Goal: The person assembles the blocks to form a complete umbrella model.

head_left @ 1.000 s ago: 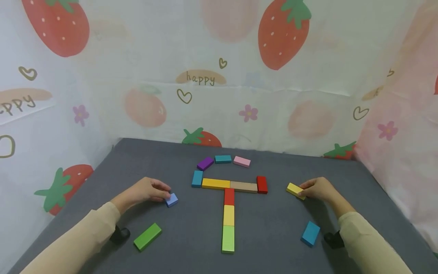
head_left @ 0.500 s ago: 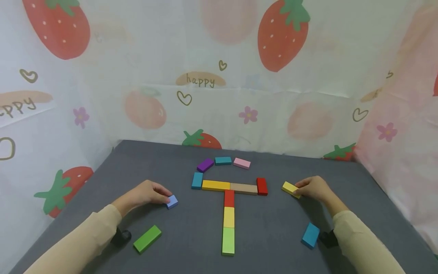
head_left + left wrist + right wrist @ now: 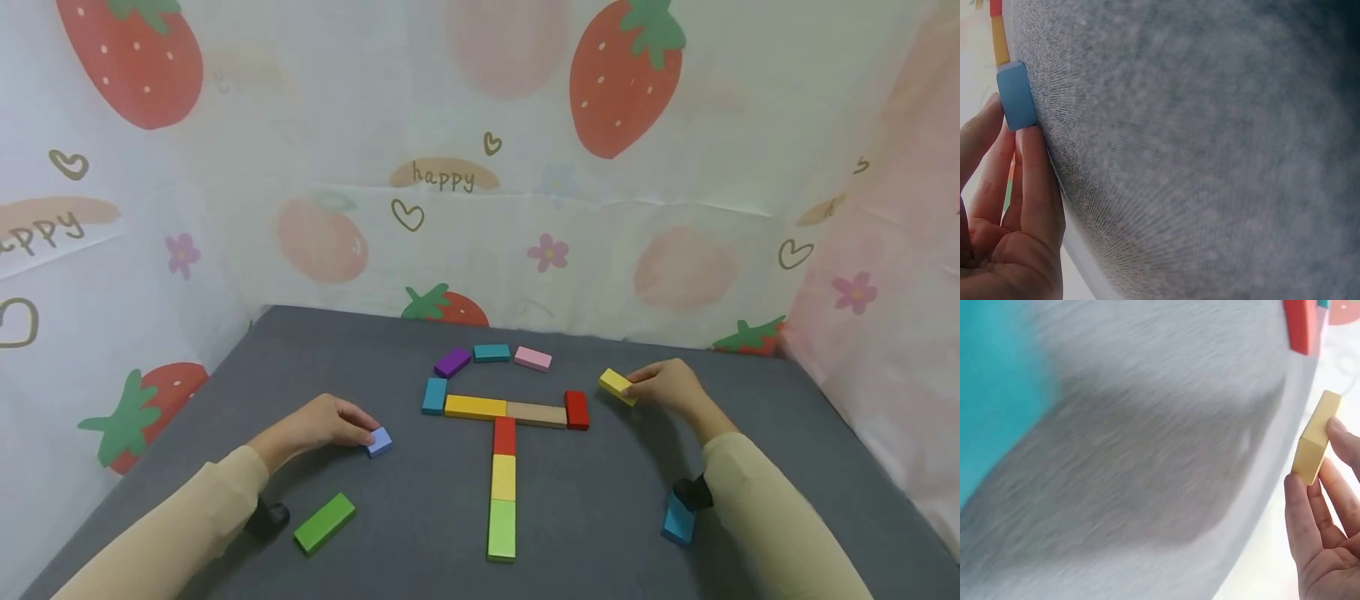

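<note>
Between thumb and fingers, my left hand [image 3: 324, 427] pinches a small light-blue block [image 3: 380, 442] at the table's left side; the left wrist view shows this blue block [image 3: 1017, 97] at the fingertips. On the other side my right hand [image 3: 669, 390] pinches a yellow block [image 3: 617, 386], held above the table in the right wrist view. Nearest to it is an upright-lying red block [image 3: 577, 410], at the right end of a row made of a tan block [image 3: 536, 414] and an orange-yellow block [image 3: 476, 407]. A blue block [image 3: 434, 396] lies at the row's left end.
Purple [image 3: 452, 362], teal [image 3: 491, 353] and pink [image 3: 533, 359] blocks form an arc behind the row. Red [image 3: 505, 436], yellow [image 3: 503, 477] and light-green [image 3: 502, 531] blocks run down toward me. A green block [image 3: 325, 523] and a blue block [image 3: 678, 520] lie near my forearms.
My right hand has carried the yellow block leftward and away from me, toward the arc's right side; its forearm now partly covers the front blue block. My left hand has barely moved.
</note>
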Available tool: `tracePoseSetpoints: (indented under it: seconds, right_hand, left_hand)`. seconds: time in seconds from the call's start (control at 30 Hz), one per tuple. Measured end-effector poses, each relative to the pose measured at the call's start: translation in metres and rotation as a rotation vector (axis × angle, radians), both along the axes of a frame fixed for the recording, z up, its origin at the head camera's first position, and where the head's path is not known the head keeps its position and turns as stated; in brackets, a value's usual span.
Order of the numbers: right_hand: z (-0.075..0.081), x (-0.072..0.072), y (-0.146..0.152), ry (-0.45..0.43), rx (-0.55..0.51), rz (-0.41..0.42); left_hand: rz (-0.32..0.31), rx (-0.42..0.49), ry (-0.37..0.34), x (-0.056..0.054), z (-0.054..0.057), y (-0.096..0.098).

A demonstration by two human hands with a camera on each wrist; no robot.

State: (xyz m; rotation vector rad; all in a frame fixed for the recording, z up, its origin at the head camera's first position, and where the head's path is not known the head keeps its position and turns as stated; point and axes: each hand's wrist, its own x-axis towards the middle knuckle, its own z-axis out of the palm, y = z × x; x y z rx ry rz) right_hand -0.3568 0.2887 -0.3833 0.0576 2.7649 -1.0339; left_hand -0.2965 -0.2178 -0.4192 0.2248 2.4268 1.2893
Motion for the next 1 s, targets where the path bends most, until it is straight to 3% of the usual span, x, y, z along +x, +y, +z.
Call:
tracePoseSetpoints:
  seconds: [0.23, 0.53, 1.0]
  right_hand:
    - [0.003, -0.016, -0.024, -0.002, -0.032, -0.015]
    - [-0.006, -0.033, -0.047, -0.008, -0.038, -0.052]
    - [-0.021, -0.041, -0.067, 0.017, -0.031, -0.112]
  left_hand:
    - [0.004, -0.009, -0.007, 0.000, 0.000, 0.000]
    - [0.028, -0.008, -0.022, -0.001, 0.000, 0.001]
    - [0.025, -0.025, -0.014, -0.001, 0.000, 0.000]
